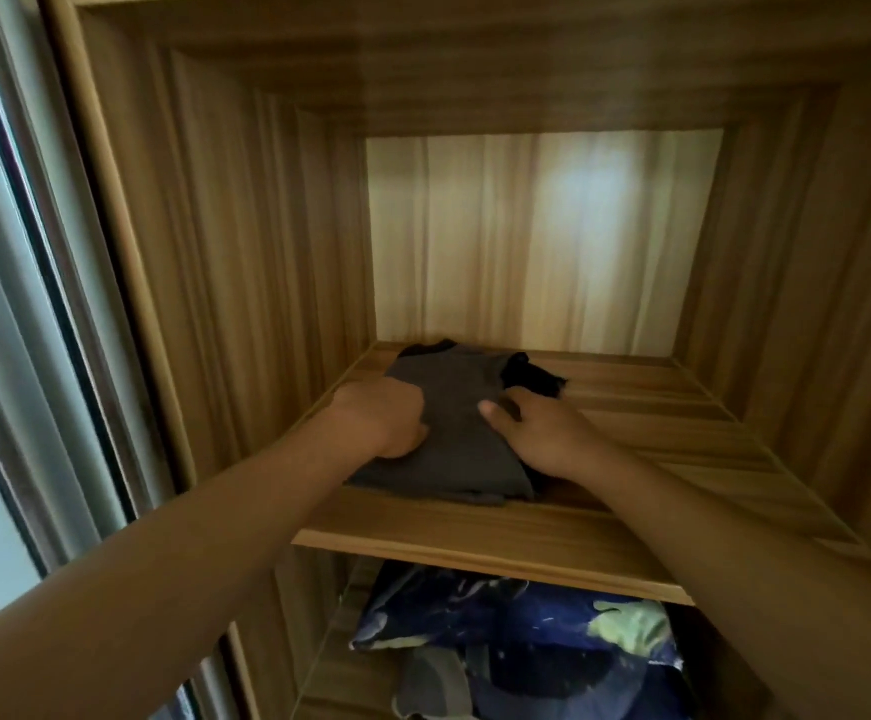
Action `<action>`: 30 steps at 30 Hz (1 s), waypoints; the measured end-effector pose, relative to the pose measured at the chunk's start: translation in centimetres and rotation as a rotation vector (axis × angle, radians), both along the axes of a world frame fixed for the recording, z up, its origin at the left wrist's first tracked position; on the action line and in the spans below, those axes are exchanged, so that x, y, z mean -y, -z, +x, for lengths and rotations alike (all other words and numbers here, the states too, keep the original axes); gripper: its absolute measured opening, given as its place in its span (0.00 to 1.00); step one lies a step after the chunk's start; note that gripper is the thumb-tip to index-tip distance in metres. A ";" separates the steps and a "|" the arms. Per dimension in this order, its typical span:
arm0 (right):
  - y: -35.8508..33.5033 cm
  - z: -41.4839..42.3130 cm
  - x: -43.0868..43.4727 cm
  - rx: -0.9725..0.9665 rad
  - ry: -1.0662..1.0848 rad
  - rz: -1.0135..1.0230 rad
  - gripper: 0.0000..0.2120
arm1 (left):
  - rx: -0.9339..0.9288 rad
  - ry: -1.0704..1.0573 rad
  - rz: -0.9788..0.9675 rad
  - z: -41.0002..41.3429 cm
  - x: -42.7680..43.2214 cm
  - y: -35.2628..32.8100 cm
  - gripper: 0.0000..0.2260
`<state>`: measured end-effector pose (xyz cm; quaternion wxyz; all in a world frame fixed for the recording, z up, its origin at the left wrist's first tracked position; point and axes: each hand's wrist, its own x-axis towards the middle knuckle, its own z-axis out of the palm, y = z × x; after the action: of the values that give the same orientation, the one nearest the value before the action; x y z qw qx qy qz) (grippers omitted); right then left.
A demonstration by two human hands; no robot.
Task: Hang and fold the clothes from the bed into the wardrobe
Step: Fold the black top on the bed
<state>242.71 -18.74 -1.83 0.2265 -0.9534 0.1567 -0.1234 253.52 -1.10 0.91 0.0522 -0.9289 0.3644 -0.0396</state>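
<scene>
I see the left hand (379,418) with its grip closed on the left edge of a folded grey garment (454,433): the fingers are curled down into the cloth, knuckles uppermost. The right hand (540,433) grips nothing. It lies flat on the right side of the same garment, fingers nearly straight and pointing toward the back of the cupboard, thumb spread out to the left across the grey cloth. The grey garment sits on a wooden shelf (631,459) inside the wardrobe (246,252), toward the shelf's left side and close to its front edge, folded into a rough rectangle. A black garment (534,379) lies under it, showing at the far right corner just past the right hand's fingertips and as a dark sliver beside the right wrist. I cannot tell whether it is folded. Both bare forearms reach in from the bottom corners of the view. The compartment has wood-grain side walls and a paler back panel with a soft patch of light on it. In the next compartment down lies a bundle of dark blue patterned fabric (516,621) with pale green patches, and some greyish cloth beneath it. At the far left a grey sliding door frame (23,304) runs up the view.
</scene>
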 end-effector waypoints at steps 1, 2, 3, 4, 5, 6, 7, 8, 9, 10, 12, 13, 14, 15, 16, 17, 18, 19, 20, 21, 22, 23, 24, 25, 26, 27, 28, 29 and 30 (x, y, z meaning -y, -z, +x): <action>0.1 0.3 -0.5 -0.032 -0.052 0.042 0.32 | -0.039 0.032 -0.068 0.8 -0.5 0.9 0.19; 0.2 0.7 -0.9 -0.058 -0.087 0.067 0.31 | -0.090 0.042 -0.122 1.4 -0.8 1.9 0.20; 0.4 1.3 -0.9 -0.079 -0.102 0.078 0.29 | -0.137 0.039 -0.153 1.7 -1.1 2.7 0.22; 0.4 2.0 -0.9 -0.094 -0.107 0.075 0.27 | -0.167 0.031 -0.165 1.9 -1.2 3.4 0.23; 0.6 2.8 -0.8 -0.096 -0.112 0.070 0.25 | -0.175 0.024 -0.163 2.1 -1.2 3.7 0.24; 0.8 3.6 -0.8 -0.093 -0.116 0.061 0.22 | -0.169 0.019 -0.154 2.4 -1.1 3.8 0.24; 1.0 4.4 -0.7 -0.089 -0.111 0.046 0.20 | -0.157 0.016 -0.142 2.6 -1.1 3.6 0.24; 1.3 5.3 -0.5 -0.087 -0.107 0.019 0.19 | -0.149 0.008 -0.134 3.1 -1.1 3.5 0.24; 1.5 6.2 -0.4 -0.088 -0.102 -0.009 0.19 | -0.145 -0.009 -0.129 3.7 -1.0 3.3 0.24; 1.6 7.1 -0.2 -0.089 -0.101 -0.026 0.19 | -0.139 -0.027 -0.124 4.5 -1.0 3.2 0.25; 1.7 8.8 0.0 -0.098 -0.111 -0.042 0.18 | -0.147 -0.056 -0.117 6.0 -0.9 3.2 0.25; 1.7 9.6 0.1 -0.109 -0.117 -0.043 0.19 | -0.158 -0.063 -0.121 6.8 -0.9 3.2 0.25; 1.7 10.4 0.1 -0.117 -0.123 -0.043 0.19 | -0.163 -0.066 -0.129 7.6 -0.8 3.3 0.25; 1.8 11.2 0.1 -0.124 -0.124 -0.042 0.20 | -0.164 -0.069 -0.138 8.4 -0.9 3.4 0.25; 1.9 12.1 0.2 -0.126 -0.125 -0.048 0.21 | -0.169 -0.078 -0.144 9.3 -0.9 3.5 0.25; 2.0 12.9 0.3 -0.124 -0.124 -0.059 0.21 | -0.175 -0.088 -0.148 10.0 -0.9 3.6 0.25; 2.2 13.6 0.3 -0.128 -0.120 -0.071 0.21 | -0.181 -0.095 -0.152 10.8 -1.0 3.7 0.25; 2.3 14.2 0.4 -0.133 -0.114 -0.075 0.21 | -0.187 -0.100 -0.159 11.4 -1.0 3.8 0.25; 2.4 14.7 0.4 -0.140 -0.106 -0.074 0.21 | -0.195 -0.104 -0.167 11.8 -0.9 3.8 0.25; 2.4 15.1 0.5 -0.140 -0.101 -0.076 0.22 | -0.204 -0.105 -0.176 12.1 -0.9 3.7 0.25; 2.5 15.5 0.6 -0.138 -0.098 -0.080 0.22 | -0.206 -0.102 -0.185 12.4 -0.8 3.7 0.25; 2.5 15.8 0.7 -0.142 -0.095 -0.085 0.24 | -0.208 -0.101 -0.188 12.7 -0.7 3.7 0.25; 2.5 16.0 0.8 -0.149 -0.090 -0.088 0.25 | -0.213 -0.102 -0.190 13.0 -0.5 3.8 0.25; 2.5 16.3 0.9 -0.158 -0.087 -0.089 0.25 | -0.217 -0.105 -0.189 13.1 -0.5 3.9 0.26; 2.5 16.5 1.0 -0.165 -0.084 -0.086 0.26 | -0.210 -0.105 -0.190 13.3 -0.4 3.9 0.26; 2.5 16.6 1.0 -0.168 -0.081 -0.084 0.26 | -0.201 -0.103 -0.192 13.3 -0.4 4.0 0.26; 2.4 16.7 1.1 -0.169 -0.074 -0.080 0.27 | -0.197 -0.100 -0.193 13.2 -0.4 4.0 0.26; 2.4 16.6 1.0 -0.168 -0.066 -0.083 0.28 | -0.204 -0.101 -0.193 13.1 -0.5 3.9 0.26; 2.4 16.4 1.0 -0.169 -0.055 -0.073 0.29 | -0.208 -0.105 -0.196 13.0 -0.5 3.9 0.26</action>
<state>259.12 -19.77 -4.18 0.1809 -0.9719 0.1446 -0.0417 266.48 -0.59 -3.03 -0.0748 -0.9464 0.3132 0.0244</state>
